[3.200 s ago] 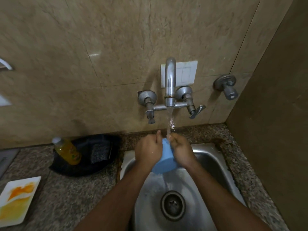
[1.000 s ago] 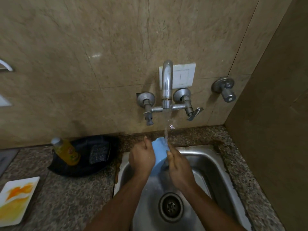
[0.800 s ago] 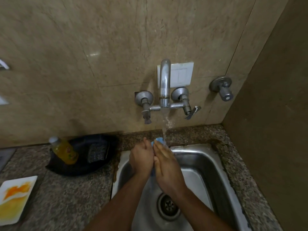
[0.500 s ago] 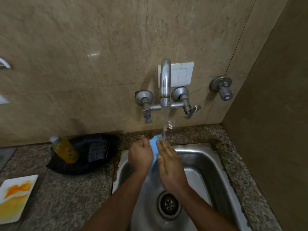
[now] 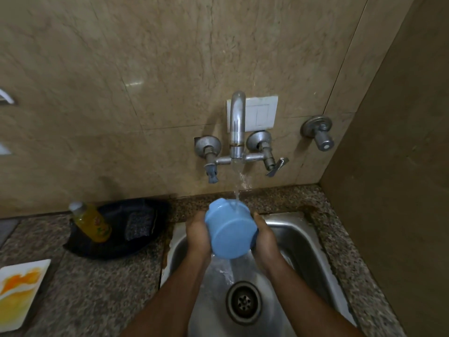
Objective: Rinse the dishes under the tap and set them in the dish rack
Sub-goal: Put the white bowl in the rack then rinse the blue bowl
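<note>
Both hands clasp a blue cup (image 5: 229, 231) from opposite sides over the back part of the steel sink (image 5: 315, 242). The left hand (image 5: 197, 237) presses against its left wall and the right hand (image 5: 264, 235) against its right wall; the fingers wrap behind the cup, so how tightly they curl cannot be seen.

The cup lies tipped, its flat base turned toward the camera and its mouth toward the wall, long axis running from the sink's front toward the back edge. Water from the tap (image 5: 237, 127) strikes the cup's upper side and runs down toward the drain (image 5: 243, 303).

On the counter's left, a yellow bottle (image 5: 93, 223) leans in a black tray (image 5: 145, 244) beside a scrub pad (image 5: 137, 226); its label is too blurred to read. A white plate (image 5: 20, 291) with orange smears sits at the front left corner.
</note>
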Demonstrator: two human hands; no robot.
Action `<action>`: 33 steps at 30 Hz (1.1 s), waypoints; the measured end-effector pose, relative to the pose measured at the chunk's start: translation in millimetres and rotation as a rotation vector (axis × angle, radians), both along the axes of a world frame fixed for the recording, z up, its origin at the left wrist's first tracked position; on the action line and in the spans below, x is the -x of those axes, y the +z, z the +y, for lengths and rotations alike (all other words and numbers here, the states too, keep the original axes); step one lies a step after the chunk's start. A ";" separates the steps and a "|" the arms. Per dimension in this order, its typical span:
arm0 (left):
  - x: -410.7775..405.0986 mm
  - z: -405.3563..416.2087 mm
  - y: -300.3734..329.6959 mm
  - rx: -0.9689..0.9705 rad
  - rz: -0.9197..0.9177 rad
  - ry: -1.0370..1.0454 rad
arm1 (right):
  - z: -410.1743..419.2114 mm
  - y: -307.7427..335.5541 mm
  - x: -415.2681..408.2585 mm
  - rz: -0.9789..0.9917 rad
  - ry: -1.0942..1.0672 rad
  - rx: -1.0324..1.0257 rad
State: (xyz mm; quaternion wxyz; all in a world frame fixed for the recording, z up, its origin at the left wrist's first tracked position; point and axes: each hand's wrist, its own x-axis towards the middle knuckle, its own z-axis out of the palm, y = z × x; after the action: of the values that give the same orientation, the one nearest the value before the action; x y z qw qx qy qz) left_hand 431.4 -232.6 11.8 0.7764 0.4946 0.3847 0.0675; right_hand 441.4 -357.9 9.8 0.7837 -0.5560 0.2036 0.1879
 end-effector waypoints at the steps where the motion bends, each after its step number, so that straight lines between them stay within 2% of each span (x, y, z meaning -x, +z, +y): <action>1: 1.9 2.0 -2.7 0.041 -0.005 -0.024 | 2.1 1.6 0.5 0.011 0.007 -0.025; 4: 3.3 11.1 -8.4 -0.067 -0.004 -0.053 | 0.7 0.7 -8.2 -0.047 0.052 0.017; 6: -0.2 20.1 -5.2 -0.246 -0.100 -0.052 | -1.1 6.2 -15.3 -0.218 0.124 0.122; 8: -4.6 26.3 7.3 -0.561 -0.194 -0.194 | -1.3 6.2 -23.1 -0.364 0.241 0.249; 10: -6.4 21.7 18.2 -0.931 -0.153 -0.494 | -0.1 5.5 -27.4 -0.411 0.337 0.266; 11: -6.7 18.0 23.3 -1.087 -0.097 -0.573 | 0.9 4.3 -30.0 -0.433 0.355 0.271; 13: -10.4 15.5 24.9 -1.243 -0.039 -0.518 | 6.1 11.5 -25.7 -0.549 0.373 0.435; 16: -12.9 12.9 20.1 -1.252 0.009 -0.343 | 20.7 16.9 -0.8 -0.900 0.441 0.966; 17: -12.7 11.5 19.4 -1.241 0.016 -0.301 | 21.8 16.6 8.5 -1.003 0.481 1.036; 19: -8.7 6.1 17.8 -1.266 0.028 -0.246 | 16.8 4.7 14.5 -1.030 0.529 1.005; 20: -5.4 3.7 18.0 -1.276 0.036 -0.231 | 12.9 2.8 13.6 -0.930 0.496 0.932; 22: -0.3 -1.4 17.6 -1.273 0.051 -0.203 | 11.4 0.7 8.4 -0.578 0.365 0.746; 23: 2.3 -3.1 17.3 -1.257 0.055 -0.188 | 13.8 3.4 8.5 -0.478 0.336 0.718; 24: 3.4 -3.4 17.2 -1.233 0.060 -0.170 | 16.6 6.8 13.6 -0.538 0.342 0.787; 26: 1.2 0.0 16.6 -1.174 0.084 -0.131 | 19.8 9.2 29.6 -0.887 0.409 0.915; 27: 0.2 2.5 16.9 -1.162 0.095 -0.121 | 17.1 4.9 33.6 -1.019 0.448 0.916; 28: 0.1 3.8 17.0 -1.168 0.094 -0.131 | 12.0 -1.8 32.8 -1.068 0.471 0.892; 29: 1.2 2.8 15.8 -1.172 0.085 -0.157 | 8.5 -7.1 29.4 -1.002 0.442 0.834; 31: 5.3 -1.3 12.0 -1.147 0.065 -0.176 | 9.8 -9.2 20.1 -0.707 0.292 0.680; 32: 6.8 -1.5 8.8 -1.084 0.068 -0.163 | 15.2 -6.1 18.5 -0.598 0.249 0.681; 33: 6.2 0.0 3.5 -0.998 0.066 -0.143 | 18.1 -1.2 20.5 -0.624 0.236 0.734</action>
State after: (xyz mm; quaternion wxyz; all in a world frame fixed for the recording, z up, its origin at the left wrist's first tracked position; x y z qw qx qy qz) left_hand 425.1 -232.6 15.3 0.4354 0.8324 0.2953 0.1742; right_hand 420.9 -339.8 8.6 0.5330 -0.8444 -0.0521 0.0159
